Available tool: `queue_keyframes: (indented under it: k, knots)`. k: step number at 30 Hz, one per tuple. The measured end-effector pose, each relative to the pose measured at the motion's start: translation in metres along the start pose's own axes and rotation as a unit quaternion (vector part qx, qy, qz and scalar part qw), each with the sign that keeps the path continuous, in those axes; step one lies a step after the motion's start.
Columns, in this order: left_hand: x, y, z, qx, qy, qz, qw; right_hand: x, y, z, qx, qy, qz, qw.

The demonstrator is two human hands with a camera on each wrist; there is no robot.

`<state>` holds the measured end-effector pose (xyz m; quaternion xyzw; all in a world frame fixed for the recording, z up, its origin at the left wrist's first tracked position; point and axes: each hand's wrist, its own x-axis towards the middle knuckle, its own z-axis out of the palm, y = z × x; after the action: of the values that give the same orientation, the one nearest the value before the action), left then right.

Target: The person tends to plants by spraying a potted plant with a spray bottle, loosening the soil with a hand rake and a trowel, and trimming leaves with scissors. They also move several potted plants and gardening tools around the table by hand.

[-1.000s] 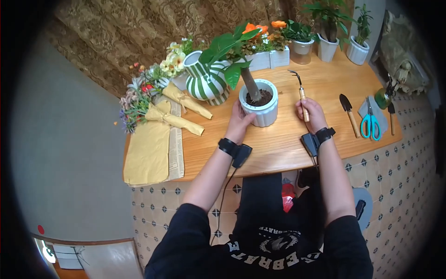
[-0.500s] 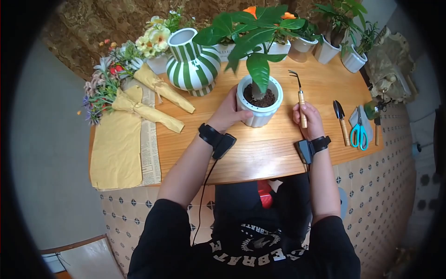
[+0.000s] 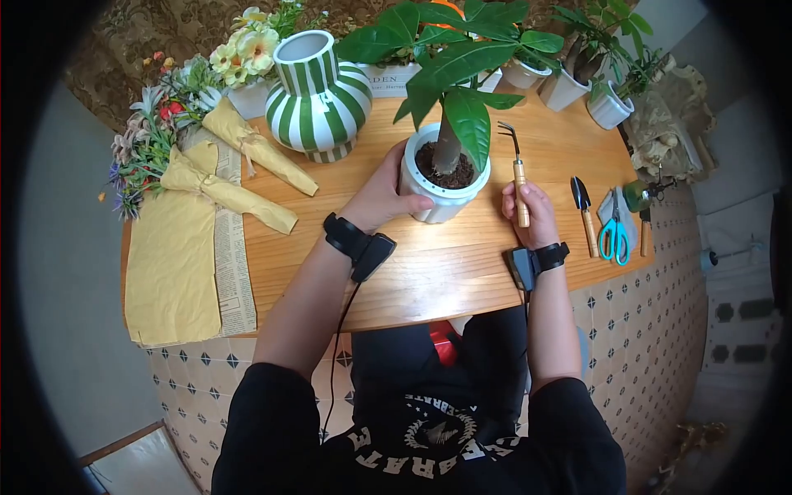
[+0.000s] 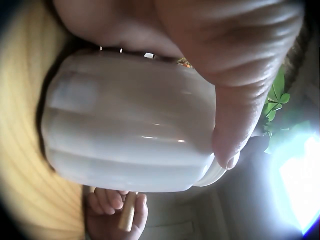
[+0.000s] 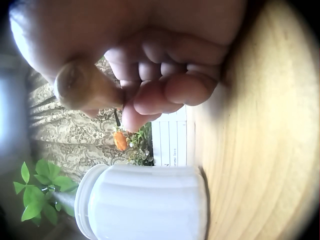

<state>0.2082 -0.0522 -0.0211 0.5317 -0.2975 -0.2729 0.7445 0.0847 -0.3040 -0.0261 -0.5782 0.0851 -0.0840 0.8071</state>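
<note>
My left hand (image 3: 381, 196) grips a white fluted plant pot (image 3: 444, 206) from its left side, the thumb over the rim. A leafy green plant (image 3: 462, 70) with a thick stem rises from dark soil in it. In the left wrist view the pot (image 4: 130, 120) stands on the wooden table, with the hand wrapped along its side. To the right of the pot, my right hand (image 3: 536, 216) holds a small hand rake (image 3: 520, 177) by its wooden handle, dark prongs pointing up. The right wrist view shows curled fingers above the table, beside the pot (image 5: 150, 202).
A green-striped vase (image 3: 320, 107) and paper-wrapped flowers (image 3: 247, 148) lie to the left, near brown paper sheets (image 3: 169, 256). On the right are a small trowel (image 3: 586, 214), teal scissors (image 3: 614, 238) and a green spray bottle (image 3: 637, 196). White planters (image 3: 568, 89) line the back.
The head view has shifted, so the table's things appear further left. My left hand keeps its grip on the pot, and my right hand still holds the hand rake beside it.
</note>
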Motion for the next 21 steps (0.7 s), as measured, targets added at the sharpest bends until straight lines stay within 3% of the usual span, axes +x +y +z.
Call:
queue_keyframes:
  k: [7,16,21]
  knots:
    - [0.001,-0.003,0.000,0.000,0.004,0.018,1.000,0.000,0.004,-0.002,0.007,-0.037,-0.029,0.999]
    - [0.002,-0.014,0.005,0.070,0.090,0.058,0.992,-0.002,0.006,-0.012,0.004,-0.128,-0.038,0.991]
    - [0.002,-0.017,0.002,0.102,0.109,0.065,0.987,-0.002,0.007,-0.009,-0.045,-0.086,-0.035,0.995]
